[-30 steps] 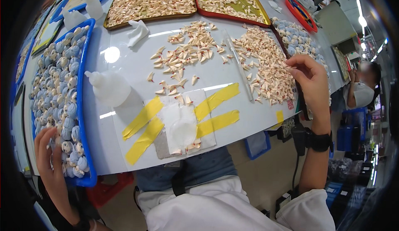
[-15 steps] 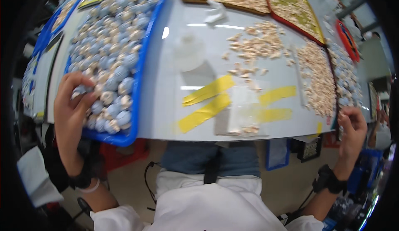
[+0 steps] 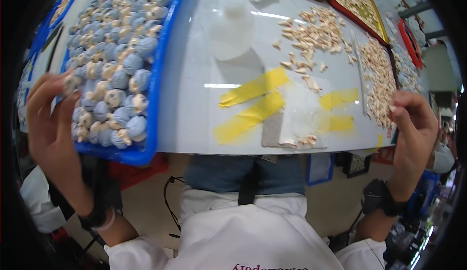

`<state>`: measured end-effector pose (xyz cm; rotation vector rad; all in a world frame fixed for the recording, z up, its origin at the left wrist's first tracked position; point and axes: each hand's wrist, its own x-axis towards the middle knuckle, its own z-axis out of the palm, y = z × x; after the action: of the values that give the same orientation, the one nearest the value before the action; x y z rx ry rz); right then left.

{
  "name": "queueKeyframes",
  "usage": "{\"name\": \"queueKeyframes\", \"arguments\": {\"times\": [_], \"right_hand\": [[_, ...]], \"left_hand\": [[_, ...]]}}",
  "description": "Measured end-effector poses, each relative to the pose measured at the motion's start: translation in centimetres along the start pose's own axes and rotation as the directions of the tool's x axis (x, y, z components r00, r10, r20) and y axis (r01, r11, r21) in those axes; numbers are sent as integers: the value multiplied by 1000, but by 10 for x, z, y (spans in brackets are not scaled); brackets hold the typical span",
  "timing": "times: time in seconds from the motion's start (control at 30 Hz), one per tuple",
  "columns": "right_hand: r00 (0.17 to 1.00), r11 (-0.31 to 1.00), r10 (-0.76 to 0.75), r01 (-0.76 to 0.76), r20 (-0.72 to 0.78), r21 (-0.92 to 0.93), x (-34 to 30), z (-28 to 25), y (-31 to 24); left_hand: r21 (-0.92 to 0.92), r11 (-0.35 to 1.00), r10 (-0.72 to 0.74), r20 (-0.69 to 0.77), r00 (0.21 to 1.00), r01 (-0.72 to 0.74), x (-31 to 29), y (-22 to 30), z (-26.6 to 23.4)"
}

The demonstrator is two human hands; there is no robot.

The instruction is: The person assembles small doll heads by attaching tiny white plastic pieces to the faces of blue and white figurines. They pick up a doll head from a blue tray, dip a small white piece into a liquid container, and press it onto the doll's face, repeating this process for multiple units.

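Note:
My left hand (image 3: 48,124) is raised over the near left corner of a blue tray (image 3: 154,80) and pinches a small blue-and-cream figurine (image 3: 72,81) between its fingertips. The tray is packed with several such figurines (image 3: 116,70). My right hand (image 3: 413,124) is at the white table's right front edge, fingers curled, holding a tiny cream piece (image 3: 392,108) beside a pile of small cream parts (image 3: 379,75).
Yellow tape strips (image 3: 250,104) and a clear sheet (image 3: 304,119) lie on the white table (image 3: 194,100). A white squeeze bottle (image 3: 232,29) stands mid-table, with loose cream parts (image 3: 316,32) behind it. Red-rimmed trays (image 3: 360,0) of parts sit at the back.
My left hand has lifted a figurine off the tray's near end. My right hand rose from the table's right edge, closed on a small piece. The view shifted left and closer.

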<state>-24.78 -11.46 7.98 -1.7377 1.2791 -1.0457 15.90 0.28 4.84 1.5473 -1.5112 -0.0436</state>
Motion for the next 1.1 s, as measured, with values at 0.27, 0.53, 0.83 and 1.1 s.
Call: {"name": "queueKeyframes", "arguments": {"times": [0.27,0.53,0.83,1.1], "right_hand": [[949,997,-79,80,306,10,8,56,-19],[809,772,-237,493,538,-401,14,62,-29],[806,681,-284,551,520,-482,14,64,-31],[823,822,-395,515,408,-243,11,71,-8]], "left_hand": [[-824,478,-26,333,942,305,-41,63,59],[-844,405,138,437,889,352,-48,73,120],[-805,217,-79,549,832,552,-49,96,122],[-834,235,-45,504,863,499,-57,97,128]]}}
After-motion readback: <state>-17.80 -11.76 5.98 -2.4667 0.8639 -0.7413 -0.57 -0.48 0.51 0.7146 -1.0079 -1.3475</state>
